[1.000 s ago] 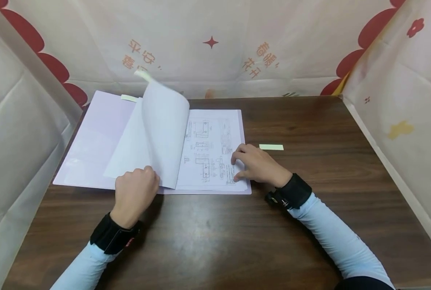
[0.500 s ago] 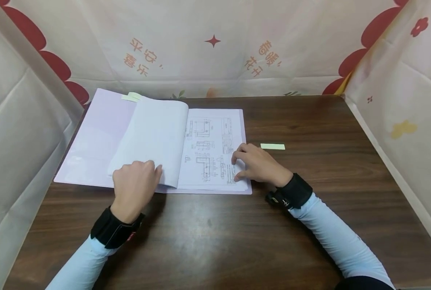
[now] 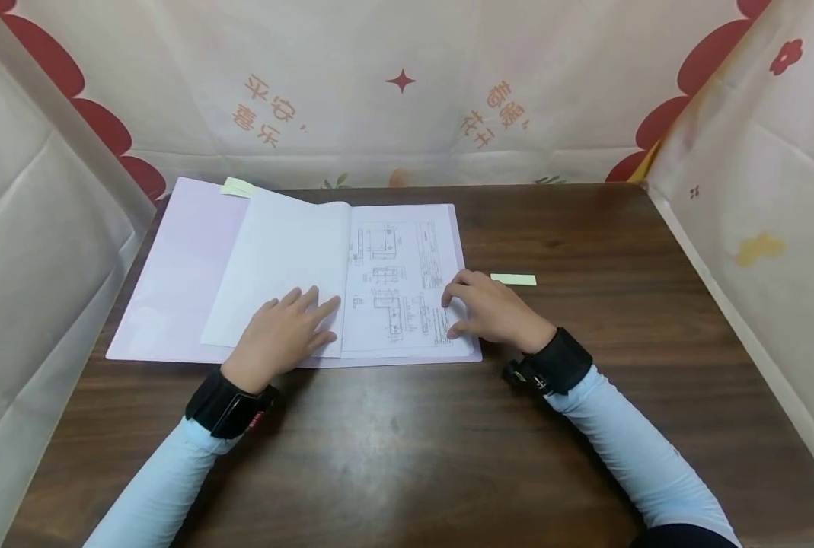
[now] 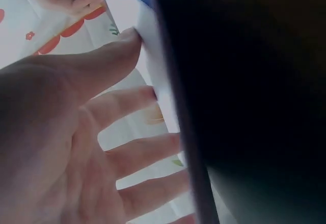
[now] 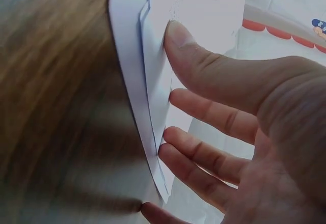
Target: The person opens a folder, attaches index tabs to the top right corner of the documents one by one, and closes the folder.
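Note:
An open folder with a pale lilac cover [image 3: 163,293] lies on the table. Its left side carries a turned blank page [image 3: 290,251]; on the right is a page with technical drawings [image 3: 407,266]. My left hand [image 3: 279,335] rests with spread fingers on the lower part of the blank page, close to the fold. In the left wrist view the fingertips [image 4: 145,145] touch the paper. My right hand [image 3: 496,312] rests on the right edge of the drawing page. Thumb and fingertips touch the sheet there, as the right wrist view shows, with one finger [image 5: 158,213] beyond the folder's edge.
Pale green sticky tabs [image 3: 237,187] stick out at the top of the turned pages. A loose green strip [image 3: 513,279] lies on the brown wooden table [image 3: 585,266], right of the folder. Printed cloth [image 3: 352,91] hangs round the back and sides.
The lifted page has come down flat on the left side. My left hand has let go of it, spread its fingers and moved right toward the fold. The right hand has hardly moved.

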{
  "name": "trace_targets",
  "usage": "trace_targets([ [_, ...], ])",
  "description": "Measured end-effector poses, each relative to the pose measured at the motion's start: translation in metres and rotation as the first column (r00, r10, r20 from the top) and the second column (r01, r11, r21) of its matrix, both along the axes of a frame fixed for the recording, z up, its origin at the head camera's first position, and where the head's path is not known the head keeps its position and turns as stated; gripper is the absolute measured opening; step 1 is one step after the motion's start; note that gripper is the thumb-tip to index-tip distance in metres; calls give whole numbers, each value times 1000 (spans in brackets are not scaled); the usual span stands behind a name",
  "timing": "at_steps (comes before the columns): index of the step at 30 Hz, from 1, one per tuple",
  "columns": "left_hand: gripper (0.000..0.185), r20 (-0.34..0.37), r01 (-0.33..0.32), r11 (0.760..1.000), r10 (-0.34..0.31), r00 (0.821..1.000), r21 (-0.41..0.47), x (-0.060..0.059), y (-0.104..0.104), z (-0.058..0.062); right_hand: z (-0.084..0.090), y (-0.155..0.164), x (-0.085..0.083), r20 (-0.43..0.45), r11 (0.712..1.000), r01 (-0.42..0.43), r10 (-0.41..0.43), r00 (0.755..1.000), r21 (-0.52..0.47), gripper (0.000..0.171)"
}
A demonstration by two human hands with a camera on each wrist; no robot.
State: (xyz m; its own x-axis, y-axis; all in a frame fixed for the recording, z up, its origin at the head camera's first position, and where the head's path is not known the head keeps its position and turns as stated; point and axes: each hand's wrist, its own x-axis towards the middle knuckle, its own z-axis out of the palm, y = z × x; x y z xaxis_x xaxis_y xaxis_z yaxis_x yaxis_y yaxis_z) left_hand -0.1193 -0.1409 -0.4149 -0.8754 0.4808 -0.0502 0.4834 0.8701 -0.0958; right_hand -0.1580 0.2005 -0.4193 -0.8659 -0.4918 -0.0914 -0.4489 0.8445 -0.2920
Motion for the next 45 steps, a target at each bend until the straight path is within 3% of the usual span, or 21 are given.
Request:
trace_targets([
  [5,63,-11,4,1000,-4,1000,4,-2,3,7,4,2,-1,25,1000,-13,13,1000,10,45],
  [11,53,-10,3,1000,-3,1000,21,-5,27,23,3,2,1,36,998,-58,59,998,-16,38],
  [16,47,8,29,998,-30,1000,50,-10,46,26,3,3,-3,27,996,-65,67,997,-66,31],
  [18,46,27,34,997,-35,999,64,-11,51,25,4,8,-7,3,996,-24,24,1000,-90,31],
  [21,47,59,32,997,-36,998,70,-10,57,23,5,22,-15,-30,984,126,-130,991,-130,28],
  [24,48,83,30,997,-35,996,66,-7,59,21,5,41,-23,-18,940,304,-310,951,-155,32],
  [27,48,81,37,997,-43,996,68,-5,61,20,4,58,-27,29,899,416,-416,909,-141,39],
  [32,46,47,52,996,-56,997,73,-6,63,22,0,71,-33,72,878,464,-459,886,-112,44],
  [45,45,28,78,994,-80,996,72,-11,72,27,-4,75,-34,30,850,522,-521,853,-72,48],
])
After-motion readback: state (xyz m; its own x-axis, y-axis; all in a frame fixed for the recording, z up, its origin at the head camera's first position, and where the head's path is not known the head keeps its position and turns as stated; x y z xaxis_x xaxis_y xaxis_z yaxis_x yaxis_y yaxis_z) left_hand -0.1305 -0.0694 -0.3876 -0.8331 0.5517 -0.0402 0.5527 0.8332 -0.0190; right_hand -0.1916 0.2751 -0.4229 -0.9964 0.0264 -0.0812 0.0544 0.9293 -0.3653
